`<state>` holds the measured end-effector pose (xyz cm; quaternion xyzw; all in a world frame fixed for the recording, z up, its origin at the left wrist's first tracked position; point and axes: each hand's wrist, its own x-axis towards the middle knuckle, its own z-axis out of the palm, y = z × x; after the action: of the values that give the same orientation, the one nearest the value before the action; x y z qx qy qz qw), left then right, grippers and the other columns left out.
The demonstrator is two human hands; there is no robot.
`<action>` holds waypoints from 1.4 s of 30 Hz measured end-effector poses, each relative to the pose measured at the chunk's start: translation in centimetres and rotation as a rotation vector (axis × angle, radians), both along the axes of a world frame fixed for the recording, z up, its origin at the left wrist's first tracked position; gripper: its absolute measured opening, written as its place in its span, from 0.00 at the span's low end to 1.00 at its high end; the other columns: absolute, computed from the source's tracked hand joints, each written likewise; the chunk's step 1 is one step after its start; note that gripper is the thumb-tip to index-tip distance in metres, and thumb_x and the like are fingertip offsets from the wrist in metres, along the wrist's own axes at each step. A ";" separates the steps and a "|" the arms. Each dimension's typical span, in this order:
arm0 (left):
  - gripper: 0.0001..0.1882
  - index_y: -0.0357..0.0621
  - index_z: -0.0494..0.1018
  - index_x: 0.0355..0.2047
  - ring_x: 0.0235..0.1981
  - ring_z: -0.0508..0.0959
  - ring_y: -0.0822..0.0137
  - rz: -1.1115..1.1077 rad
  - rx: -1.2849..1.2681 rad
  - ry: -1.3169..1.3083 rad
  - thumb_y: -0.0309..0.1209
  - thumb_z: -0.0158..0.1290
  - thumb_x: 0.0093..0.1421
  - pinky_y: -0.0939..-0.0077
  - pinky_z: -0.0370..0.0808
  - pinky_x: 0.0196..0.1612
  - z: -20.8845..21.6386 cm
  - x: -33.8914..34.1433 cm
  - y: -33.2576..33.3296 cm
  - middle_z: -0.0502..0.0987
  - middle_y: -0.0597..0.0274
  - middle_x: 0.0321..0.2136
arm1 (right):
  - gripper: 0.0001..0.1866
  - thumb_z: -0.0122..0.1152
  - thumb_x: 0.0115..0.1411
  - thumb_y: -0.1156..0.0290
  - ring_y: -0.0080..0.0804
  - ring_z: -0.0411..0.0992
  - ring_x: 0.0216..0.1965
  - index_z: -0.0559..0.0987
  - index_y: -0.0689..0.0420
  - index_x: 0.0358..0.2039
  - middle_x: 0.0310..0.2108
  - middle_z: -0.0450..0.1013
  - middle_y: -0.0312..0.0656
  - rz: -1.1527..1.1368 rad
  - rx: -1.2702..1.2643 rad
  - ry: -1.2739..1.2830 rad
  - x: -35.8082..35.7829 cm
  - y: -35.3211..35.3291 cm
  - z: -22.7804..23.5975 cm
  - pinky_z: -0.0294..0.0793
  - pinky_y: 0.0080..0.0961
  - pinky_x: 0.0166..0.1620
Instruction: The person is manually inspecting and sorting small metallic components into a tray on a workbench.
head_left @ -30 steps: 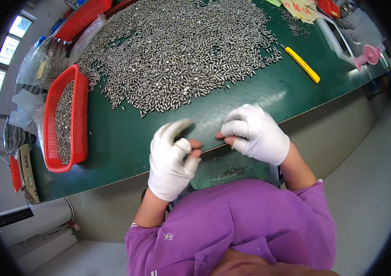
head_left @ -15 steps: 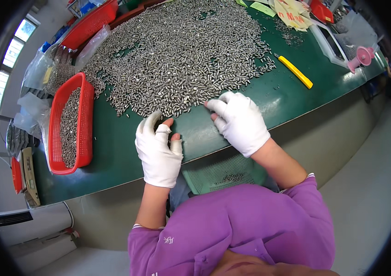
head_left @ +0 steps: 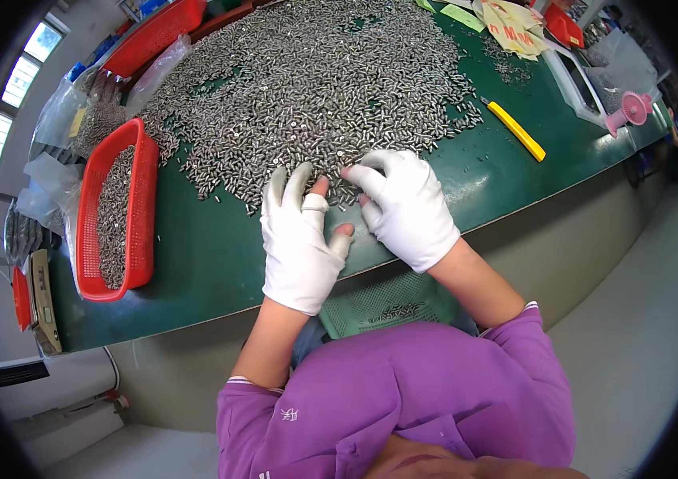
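Left hand (head_left: 300,233) in white glove, fingers spread flat at near edge of pile of small metal parts (head_left: 315,88), right hand (head_left: 405,204) beside it, fingers loosely open, possibly touching parts, red basket (head_left: 144,209) left of pile, green surface (head_left: 203,263)

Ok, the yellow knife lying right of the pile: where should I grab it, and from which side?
Grip the yellow knife mid-handle, coming from above with the right hand. It lies flat and slanted on the green table, apart from the pile of metal parts, its long sides clear; the upper-left tip looks like the blade end.
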<state>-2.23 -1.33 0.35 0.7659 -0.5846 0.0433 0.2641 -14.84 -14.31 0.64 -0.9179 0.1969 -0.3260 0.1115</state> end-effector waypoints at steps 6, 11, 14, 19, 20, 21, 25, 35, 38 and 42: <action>0.49 0.31 0.61 0.64 0.65 0.60 0.35 0.045 -0.027 -0.044 0.39 0.71 0.46 0.42 0.55 0.70 -0.8 0.7 -1.7 0.63 0.42 0.63 | 0.24 0.59 0.53 0.75 0.46 0.71 0.56 0.78 0.54 0.53 0.54 0.73 0.44 0.003 -0.101 0.133 2.2 -2.2 0.4 0.71 0.42 0.57; 0.51 0.32 0.59 0.66 0.64 0.62 0.37 0.015 -0.071 -0.038 0.38 0.72 0.46 0.44 0.58 0.69 -1.3 0.8 -1.6 0.65 0.41 0.61 | 0.20 0.58 0.56 0.69 0.41 0.72 0.55 0.78 0.54 0.51 0.51 0.75 0.40 0.148 -0.024 0.187 2.6 -2.6 -0.1 0.70 0.40 0.58; 0.52 0.33 0.58 0.67 0.62 0.65 0.38 -0.051 -0.093 0.083 0.35 0.72 0.45 0.46 0.62 0.67 -0.8 0.5 -1.5 0.68 0.42 0.59 | 0.20 0.59 0.55 0.70 0.41 0.72 0.55 0.79 0.53 0.50 0.51 0.75 0.39 0.193 -0.025 0.142 2.0 -2.4 -0.9 0.70 0.40 0.58; 0.56 0.36 0.53 0.70 0.58 0.69 0.40 -0.223 -0.191 0.050 0.27 0.71 0.44 0.48 0.64 0.65 -1.1 0.6 -1.1 0.69 0.44 0.57 | 0.20 0.59 0.50 0.76 0.45 0.72 0.54 0.79 0.58 0.46 0.49 0.75 0.44 0.261 -0.019 0.079 0.4 -1.2 -0.4 0.71 0.41 0.58; 0.56 0.36 0.53 0.70 0.58 0.69 0.40 -0.223 -0.195 0.049 0.27 0.71 0.44 0.48 0.64 0.65 -1.2 0.6 -1.0 0.69 0.44 0.57 | 0.20 0.59 0.50 0.76 0.46 0.72 0.53 0.79 0.59 0.46 0.48 0.75 0.45 0.271 -0.015 0.047 0.0 -1.1 -0.3 0.71 0.41 0.58; 0.56 0.36 0.52 0.71 0.58 0.69 0.40 -0.257 -0.193 0.065 0.27 0.71 0.44 0.48 0.64 0.65 -1.2 0.6 -1.0 0.69 0.44 0.57 | 0.20 0.59 0.49 0.77 0.47 0.72 0.53 0.78 0.59 0.45 0.48 0.75 0.46 0.281 -0.011 0.014 -0.3 -1.0 -0.2 0.71 0.42 0.58; 0.57 0.36 0.52 0.71 0.59 0.68 0.40 -0.326 -0.115 0.164 0.28 0.71 0.43 0.47 0.63 0.65 -1.4 0.9 -1.0 0.67 0.43 0.60 | 0.20 0.59 0.49 0.77 0.48 0.72 0.52 0.79 0.59 0.45 0.48 0.75 0.46 0.296 0.025 0.026 -0.7 -1.0 -0.5 0.72 0.41 0.58; 0.62 0.30 0.49 0.71 0.67 0.59 0.34 -0.038 -0.178 -0.093 0.41 0.74 0.44 0.46 0.55 0.71 -1.6 0.7 -1.6 0.60 0.34 0.65 | 0.22 0.53 0.56 0.77 0.46 0.72 0.58 0.80 0.56 0.52 0.55 0.75 0.45 0.268 -0.060 0.164 7.0 -6.4 0.5 0.72 0.39 0.61; 0.63 0.27 0.47 0.71 0.68 0.59 0.35 -0.004 -0.115 -0.082 0.43 0.73 0.45 0.47 0.53 0.72 -1.6 0.6 -1.7 0.59 0.32 0.66 | 0.21 0.53 0.57 0.74 0.48 0.75 0.55 0.81 0.56 0.52 0.55 0.76 0.46 0.335 0.056 0.253 7.3 -7.2 0.6 0.74 0.38 0.59; 0.58 0.27 0.52 0.69 0.67 0.60 0.37 -0.003 -0.059 -0.020 0.45 0.71 0.47 0.42 0.49 0.73 -1.7 0.7 -1.2 0.62 0.37 0.65 | 0.18 0.56 0.58 0.69 0.46 0.76 0.53 0.82 0.55 0.48 0.52 0.77 0.46 0.424 0.065 0.309 5.4 -5.5 0.7 0.74 0.40 0.57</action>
<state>-1.51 -2.53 -1.39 0.7565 -0.5868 0.0676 0.2809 -9.46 -19.77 1.29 -0.9735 0.0253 -0.1449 0.1753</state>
